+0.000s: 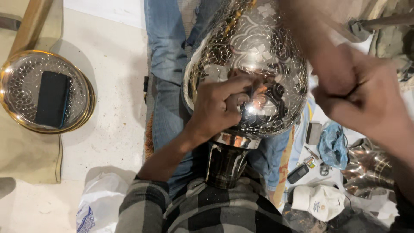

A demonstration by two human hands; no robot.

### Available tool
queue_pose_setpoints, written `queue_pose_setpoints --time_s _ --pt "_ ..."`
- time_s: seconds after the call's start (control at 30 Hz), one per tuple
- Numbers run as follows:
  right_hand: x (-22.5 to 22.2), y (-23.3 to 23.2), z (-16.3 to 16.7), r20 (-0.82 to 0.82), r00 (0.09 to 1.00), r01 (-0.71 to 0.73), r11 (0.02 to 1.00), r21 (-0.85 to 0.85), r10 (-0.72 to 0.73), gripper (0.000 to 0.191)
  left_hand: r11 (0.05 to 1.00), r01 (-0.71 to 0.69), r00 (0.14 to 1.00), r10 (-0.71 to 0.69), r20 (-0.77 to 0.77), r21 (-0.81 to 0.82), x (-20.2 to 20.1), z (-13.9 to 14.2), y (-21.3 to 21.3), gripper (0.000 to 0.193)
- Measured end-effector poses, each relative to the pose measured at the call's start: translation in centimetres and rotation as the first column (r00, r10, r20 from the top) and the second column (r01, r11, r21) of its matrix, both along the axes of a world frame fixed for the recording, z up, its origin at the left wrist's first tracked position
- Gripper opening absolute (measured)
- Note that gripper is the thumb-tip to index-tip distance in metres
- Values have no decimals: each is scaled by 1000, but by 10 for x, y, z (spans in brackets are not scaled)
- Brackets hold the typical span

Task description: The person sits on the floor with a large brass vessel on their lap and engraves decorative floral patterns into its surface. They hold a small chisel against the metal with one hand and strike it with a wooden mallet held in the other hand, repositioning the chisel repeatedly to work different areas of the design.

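A large shiny metal pot [258, 47], engraved all over with leaf shapes, lies across my lap with its plain neck [226, 162] toward my checked shirt. My left hand [217, 105] rests on the pot's belly with its fingertips pinched together against the surface; I cannot see whether a small tool sits between them. My right hand [360, 92] is raised to the right of the pot, near the camera and blurred, closed in a fist. A blurred brown handle [308, 39] stretches from that fist to the top edge.
At the left, a round engraved metal tray [17, 97] with a gold rim holds a dark phone [52, 99]. At the right, the floor holds a blue plastic bag [333, 144], a white cloth [321, 200], small tools and more shiny metalware [366, 170]. A white bag [97, 203] lies at lower left.
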State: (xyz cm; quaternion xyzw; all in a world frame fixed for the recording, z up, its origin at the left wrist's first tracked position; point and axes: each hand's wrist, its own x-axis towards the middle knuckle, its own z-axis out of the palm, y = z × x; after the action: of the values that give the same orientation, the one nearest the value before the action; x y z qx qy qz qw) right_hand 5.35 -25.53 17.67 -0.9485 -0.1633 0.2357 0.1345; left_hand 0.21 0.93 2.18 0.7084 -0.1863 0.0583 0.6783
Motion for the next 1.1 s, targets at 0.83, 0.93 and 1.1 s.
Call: queue_pose_setpoints --time_s 0.83,0.93,1.1 --pt "24 98 47 -108 918 -357 679 -642 381 31 894 -409 908 379 -177 -181 -37 9 -33 40" --pt "25 101 48 -71 920 -339 688 -641 387 27 887 -421 902 389 -186 -190 -38 5 -36 35" --pt "28 102 48 -14 949 -272 793 -545 316 38 856 -462 887 449 -110 -233 -36 -5 -43 38"
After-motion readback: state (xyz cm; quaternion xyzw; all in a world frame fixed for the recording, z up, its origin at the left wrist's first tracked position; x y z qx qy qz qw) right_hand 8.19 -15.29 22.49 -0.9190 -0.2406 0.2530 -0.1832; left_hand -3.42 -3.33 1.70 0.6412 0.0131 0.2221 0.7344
